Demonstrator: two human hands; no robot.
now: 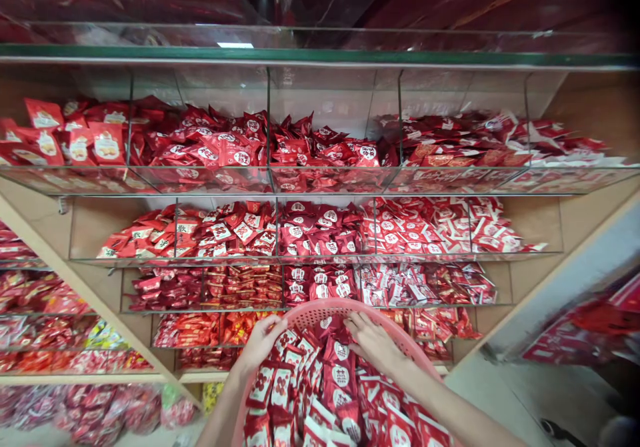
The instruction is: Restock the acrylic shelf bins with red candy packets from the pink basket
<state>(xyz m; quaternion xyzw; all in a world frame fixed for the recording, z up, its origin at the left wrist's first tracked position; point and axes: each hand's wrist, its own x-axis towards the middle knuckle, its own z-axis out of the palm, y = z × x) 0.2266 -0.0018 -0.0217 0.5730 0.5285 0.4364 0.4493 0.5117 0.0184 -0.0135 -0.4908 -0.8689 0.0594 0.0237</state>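
– While the left hand (263, 341) and the right hand (373, 341) sit in the pink basket (320, 309), what lies under the fingers?

– A heap of red sweet packets (340, 375) that fills the basket. The left hand rests at the heap's far left edge. Its fingers (274, 327) are pressed together and curled down over a packet just inside the rim. Whether they pinch it, I cannot tell.

– And the right hand?

– It lies palm down on the packets, its fingers (356, 327) slightly spread. Their tips point toward the left fingers, with a few packets between the two hands.

– What is beyond the fingertips?

– Just past them curves the basket's perforated rim. Beyond and above that rise glass shelves (320, 181), split by clear dividers into compartments. Each compartment is filled with more red wrapped sweets (310, 233). Off to the left of the left fingers, a second shelving run (45, 300) holds red and mixed-colour packets.
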